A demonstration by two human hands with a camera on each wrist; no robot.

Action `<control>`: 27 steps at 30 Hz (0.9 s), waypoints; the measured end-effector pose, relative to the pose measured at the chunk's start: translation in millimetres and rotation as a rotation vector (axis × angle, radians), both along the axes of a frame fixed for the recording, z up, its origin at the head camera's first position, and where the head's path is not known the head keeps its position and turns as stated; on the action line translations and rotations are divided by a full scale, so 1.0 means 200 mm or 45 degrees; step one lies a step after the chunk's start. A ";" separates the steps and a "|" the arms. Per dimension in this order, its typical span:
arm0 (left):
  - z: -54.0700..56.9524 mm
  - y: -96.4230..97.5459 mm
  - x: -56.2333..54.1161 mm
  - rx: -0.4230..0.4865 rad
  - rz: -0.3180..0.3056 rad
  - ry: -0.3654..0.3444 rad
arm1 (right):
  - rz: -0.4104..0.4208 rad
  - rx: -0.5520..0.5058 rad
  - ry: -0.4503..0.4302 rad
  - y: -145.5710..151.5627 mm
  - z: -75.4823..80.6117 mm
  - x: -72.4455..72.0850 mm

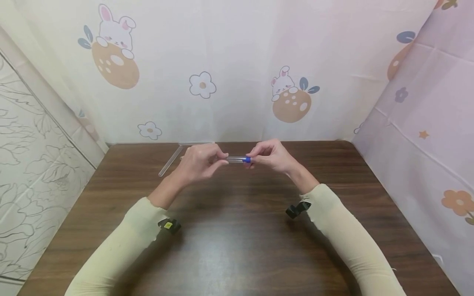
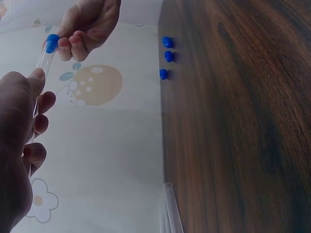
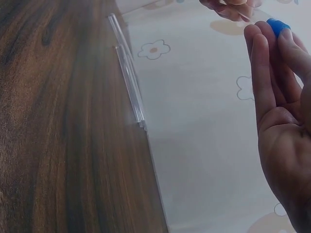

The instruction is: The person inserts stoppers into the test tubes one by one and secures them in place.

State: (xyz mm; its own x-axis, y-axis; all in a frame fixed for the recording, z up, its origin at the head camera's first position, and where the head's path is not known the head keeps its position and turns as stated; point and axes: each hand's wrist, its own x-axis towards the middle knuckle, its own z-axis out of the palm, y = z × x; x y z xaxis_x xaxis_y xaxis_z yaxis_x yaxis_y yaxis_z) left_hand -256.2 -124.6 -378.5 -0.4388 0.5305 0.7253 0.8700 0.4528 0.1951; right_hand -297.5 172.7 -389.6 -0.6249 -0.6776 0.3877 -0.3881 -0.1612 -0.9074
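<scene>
My left hand [image 1: 200, 162] grips a clear test tube [image 1: 236, 159], which lies roughly level above the far part of the table. At the tube's right end is a blue stopper [image 1: 247, 159], pinched between the thumb and fingers of my right hand [image 1: 273, 156]. In the left wrist view the stopper [image 2: 52, 43] sits at the tube's mouth; how deep it goes in cannot be told. The right wrist view shows the thumb pressed on the blue stopper [image 3: 278, 26]. Much of the tube is hidden behind the left hand.
More clear tubes [image 1: 170, 160] lie on the wooden table [image 1: 222, 242] at the back left, near its far edge. Three loose blue stoppers [image 2: 168, 56] stand by that edge in the left wrist view. A patterned curtain [image 1: 240, 49] hangs behind the table.
</scene>
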 end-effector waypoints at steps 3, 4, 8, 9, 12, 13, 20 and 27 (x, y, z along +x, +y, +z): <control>0.00 0.00 0.00 -0.008 0.006 -0.018 | -0.017 0.005 -0.009 0.00 -0.01 0.00; 0.00 0.00 0.00 -0.013 0.012 -0.030 | -0.025 0.009 -0.013 0.00 -0.01 0.00; -0.01 0.00 0.00 -0.027 0.050 -0.081 | -0.073 0.031 -0.021 0.00 -0.02 0.00; -0.01 0.00 0.00 -0.030 0.064 -0.091 | -0.085 0.035 -0.024 0.00 -0.02 0.00; -0.01 0.00 0.00 -0.034 0.098 -0.117 | -0.121 0.052 -0.027 0.01 -0.02 0.00; -0.01 0.00 0.00 -0.036 0.107 -0.126 | -0.131 0.057 -0.026 0.01 -0.03 0.00; -0.01 0.00 0.00 -0.048 0.157 -0.187 | -0.172 0.080 -0.005 0.01 -0.02 0.01; 0.00 0.00 0.01 -0.059 0.185 -0.210 | -0.222 0.122 0.010 0.01 0.01 0.03</control>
State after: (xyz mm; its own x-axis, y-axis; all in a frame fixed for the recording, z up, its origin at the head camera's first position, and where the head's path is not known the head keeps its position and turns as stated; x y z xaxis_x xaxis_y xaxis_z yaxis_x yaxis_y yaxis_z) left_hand -253.8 -124.3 -378.2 -0.6235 0.4842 0.6138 0.7532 0.5826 0.3055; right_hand -291.4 174.7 -388.2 -0.7333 -0.5934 0.3318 -0.4096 -0.0039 -0.9122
